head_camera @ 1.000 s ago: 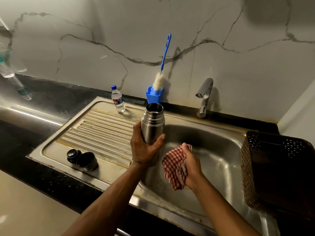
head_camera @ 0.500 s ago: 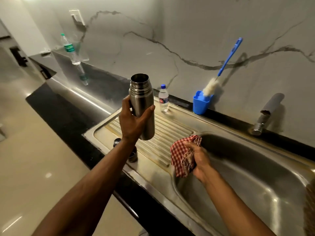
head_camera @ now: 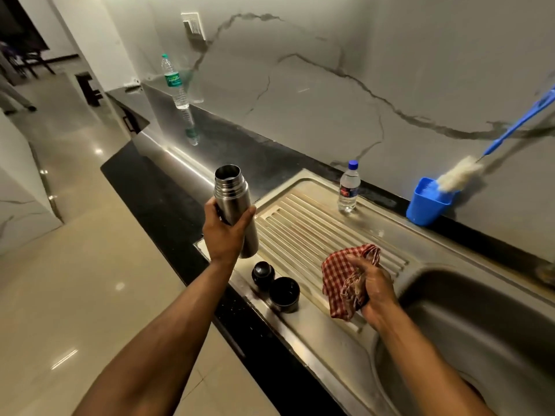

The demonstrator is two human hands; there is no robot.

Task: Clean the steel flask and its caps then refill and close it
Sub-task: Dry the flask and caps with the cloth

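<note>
Two caps lie detached on the drainboard (head_camera: 315, 229): the stopper (head_camera: 263, 273) and the cup (head_camera: 284, 291), touching, at 6 o'clock of the flask (head_camera: 235, 210). The flask is held upright, slightly tilted, above the drainboard's left edge, mouth open and uncapped.

Hand state:
- Left hand (head_camera: 223, 234): fingers and thumb wrapped round the flask's lower body.
- Right hand (head_camera: 375, 291): fingers clenched on a bunched checked cloth (head_camera: 342, 276), held above the drainboard at 4 o'clock of the flask, near the basin (head_camera: 468, 340) edge.

Progress, as a judgement: the flask is open and both caps are off, so disassembly is done. The cloth in hand suggests wiping or drying is under way. Refilling, fitting the stopper and fitting the cup remain. A small bottle (head_camera: 349, 187) stands at 2 o'clock of the flask; a large bottle (head_camera: 174, 81) stands on the counter (head_camera: 240, 151) at 11 o'clock. Either may serve for refilling; which one cannot be told.

Limits of view:
- Flask interior is dark; wet, dry or filled cannot be told.
- Whether the caps are already cleaned cannot be told.
- The brush (head_camera: 459, 177), standing in the blue holder (head_camera: 428, 202), is cut off at the right frame edge.
- No tap is in frame.
- Basin bottom is partly hidden by the right forearm.
</note>
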